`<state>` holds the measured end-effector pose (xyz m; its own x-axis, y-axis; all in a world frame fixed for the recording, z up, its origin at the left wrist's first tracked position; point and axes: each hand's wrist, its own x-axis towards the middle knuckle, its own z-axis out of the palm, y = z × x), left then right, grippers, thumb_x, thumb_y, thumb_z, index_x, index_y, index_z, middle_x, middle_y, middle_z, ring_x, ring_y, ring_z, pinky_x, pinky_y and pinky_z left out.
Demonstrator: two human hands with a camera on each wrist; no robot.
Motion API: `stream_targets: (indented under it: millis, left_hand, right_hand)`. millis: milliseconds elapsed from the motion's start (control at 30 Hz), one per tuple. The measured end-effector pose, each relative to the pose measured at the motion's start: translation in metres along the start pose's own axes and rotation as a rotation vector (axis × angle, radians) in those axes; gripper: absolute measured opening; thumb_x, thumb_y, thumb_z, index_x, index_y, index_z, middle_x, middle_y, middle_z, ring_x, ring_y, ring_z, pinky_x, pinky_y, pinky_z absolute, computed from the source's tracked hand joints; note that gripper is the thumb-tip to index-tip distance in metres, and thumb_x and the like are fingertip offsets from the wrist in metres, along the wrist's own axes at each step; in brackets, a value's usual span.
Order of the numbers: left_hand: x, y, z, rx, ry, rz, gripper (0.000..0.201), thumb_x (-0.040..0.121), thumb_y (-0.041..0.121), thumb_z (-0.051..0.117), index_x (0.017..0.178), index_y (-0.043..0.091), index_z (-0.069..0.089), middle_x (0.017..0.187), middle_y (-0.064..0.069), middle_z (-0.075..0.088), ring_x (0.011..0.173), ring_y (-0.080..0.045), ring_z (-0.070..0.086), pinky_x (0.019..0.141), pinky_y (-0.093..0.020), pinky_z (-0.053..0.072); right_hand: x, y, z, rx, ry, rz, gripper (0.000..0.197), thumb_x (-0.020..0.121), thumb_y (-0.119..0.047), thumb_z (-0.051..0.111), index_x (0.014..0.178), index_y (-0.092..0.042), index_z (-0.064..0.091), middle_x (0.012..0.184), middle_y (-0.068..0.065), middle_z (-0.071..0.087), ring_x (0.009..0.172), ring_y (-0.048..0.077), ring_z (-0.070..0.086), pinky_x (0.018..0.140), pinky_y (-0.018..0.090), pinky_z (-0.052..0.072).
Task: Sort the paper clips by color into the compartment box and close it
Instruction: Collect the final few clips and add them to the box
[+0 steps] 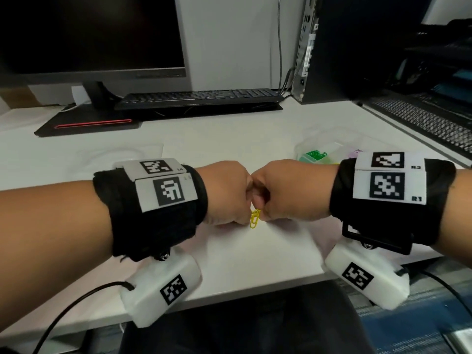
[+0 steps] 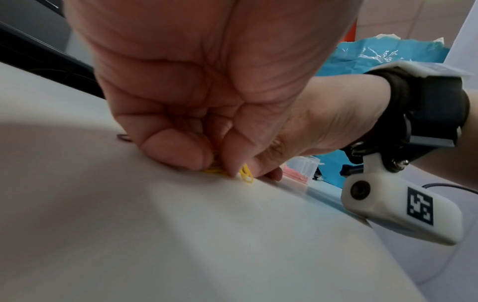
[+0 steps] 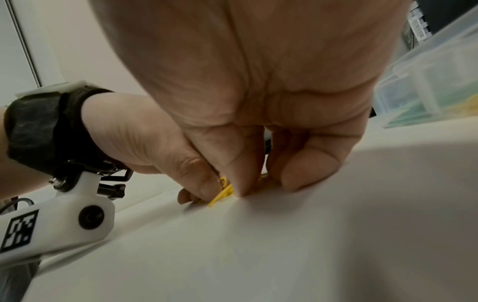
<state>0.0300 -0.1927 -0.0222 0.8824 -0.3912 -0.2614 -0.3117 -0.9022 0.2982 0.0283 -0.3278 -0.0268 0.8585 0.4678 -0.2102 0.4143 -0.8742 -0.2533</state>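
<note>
Head view: left hand (image 1: 224,192) and right hand (image 1: 288,192) meet knuckle to knuckle over the white desk (image 1: 242,251), fingers of both curled down and pinched on a small bunch of yellow clips (image 1: 255,218) that hangs below the join, long axis near upright, lower ends at or just above the desk. The clear compartment box (image 1: 316,154) sits beyond and to the right of the grip, lid open, green clips (image 1: 316,154) in one cell; the right hand is the nearer to it, so the carry looks to run away from the body and rightward. Readable writing: "R1" and "R2" beside the coded squares on the right wrist band; the left band's small letters are too blurred to read; no brand legible on the monitor (image 1: 89,34) or keyboard (image 1: 199,97). Left wrist view: fingertips (image 2: 175,149) curled tight onto the yellow clips at the desk surface, the other hand touching from the right; a small dark wire loop (image 2: 124,137) lies just beside the left hand, kind uncertain. Right wrist view: thumb and fingers pinch the yellow clips, one clip tilted with an end down on the desk; the box stands up and right, green and yellow contents dimly seen through its wall.
</note>
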Motion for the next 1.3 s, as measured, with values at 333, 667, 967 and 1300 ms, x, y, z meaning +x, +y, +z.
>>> stream_targets:
  millis: [333,667,967,1300]
  left_hand:
    - [-0.004,0.009,0.004,0.067,-0.001,0.011,0.010,0.075,0.015,0.069,0.083,0.012,0.065,0.073,-0.006,0.065,0.059,-0.019,0.055,0.063,-0.033,0.055]
    - [-0.008,0.002,0.005,0.059,-0.010,0.016,0.012,0.069,0.015,0.070,0.074,0.015,0.059,0.063,0.003,0.055,0.054,-0.014,0.046,0.052,-0.023,0.038]
    - [-0.008,0.003,0.004,0.119,0.004,0.053,0.019,0.068,0.018,0.069,0.065,0.019,0.051,0.052,0.029,0.054,0.050,-0.006,0.044,0.046,-0.017,0.032]
    - [0.011,0.008,-0.033,-0.104,-0.014,0.023,0.008,0.057,0.016,0.063,0.065,0.017,0.062,0.057,-0.001,0.068,0.046,-0.011,0.057,0.049,-0.025,0.048]
  right_hand:
    - [-0.002,0.003,0.000,-0.031,0.005,-0.015,0.008,0.084,-0.014,0.060,0.089,-0.010,0.065,0.090,0.008,0.068,0.084,0.027,0.062,0.078,0.036,0.051]
    - [-0.007,0.002,0.003,-0.025,0.018,-0.003,0.008,0.086,-0.009,0.054,0.089,-0.015,0.058,0.088,0.001,0.060,0.078,0.019,0.054,0.061,0.025,0.040]
    - [-0.038,0.041,-0.060,0.219,0.195,0.121,0.010,0.081,-0.011,0.065,0.086,-0.019,0.064,0.075,0.002,0.069,0.055,0.013,0.063,0.055,0.027,0.056]
    - [-0.063,0.150,-0.096,0.555,0.285,0.330,0.020,0.080,0.008,0.067,0.077,-0.011,0.066,0.065,0.008,0.063,0.055,0.016,0.061,0.054,0.030,0.052]
